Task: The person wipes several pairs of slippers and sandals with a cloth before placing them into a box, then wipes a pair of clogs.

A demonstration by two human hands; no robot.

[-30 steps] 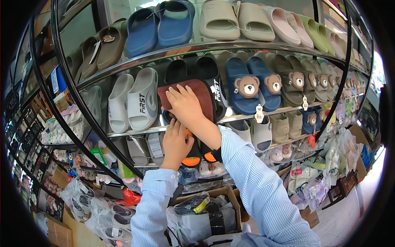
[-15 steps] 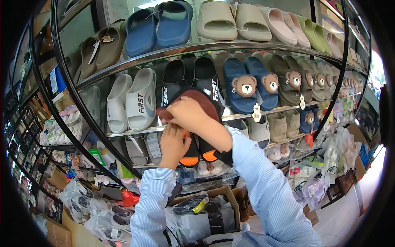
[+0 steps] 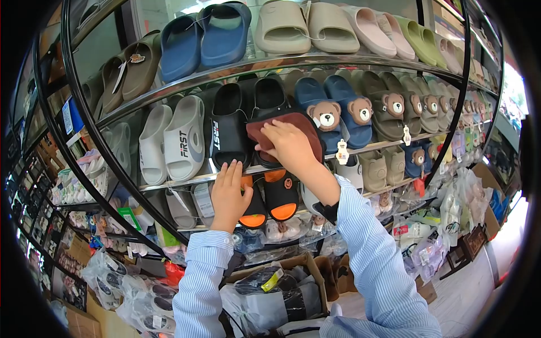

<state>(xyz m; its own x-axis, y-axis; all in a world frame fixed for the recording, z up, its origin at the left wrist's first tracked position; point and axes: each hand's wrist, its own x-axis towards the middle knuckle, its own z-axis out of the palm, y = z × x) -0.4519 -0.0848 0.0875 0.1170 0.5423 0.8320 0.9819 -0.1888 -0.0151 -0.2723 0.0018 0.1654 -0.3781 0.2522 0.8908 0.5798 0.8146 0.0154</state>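
My right hand (image 3: 288, 147) presses a maroon cloth (image 3: 307, 132) over the right one of two black slide sandals (image 3: 230, 124). The cloth covers most of that sandal's front, and the fingertips bunch its left part. My left hand (image 3: 229, 194) is open, fingers stretched upward, with the tips at the shelf edge by the toe of the left black slide. White "FIRST" lettering shows on that left slide. Grey slides (image 3: 185, 138) stand to the left. Navy slides with bear faces (image 3: 326, 115) stand just right of the cloth.
Black-and-orange slides (image 3: 282, 197) sit on the shelf below my hands. Blue slides (image 3: 225, 34) and beige ones (image 3: 283, 28) line the upper shelf. A black rack post (image 3: 107, 135) slants at left. Below stands a cardboard box (image 3: 315, 276) with plastic-wrapped goods.
The cloth and my right hand have moved right, from the left black slide onto the right one. My left hand has moved slightly down and left, its fingers straighter. The view has shifted a little.
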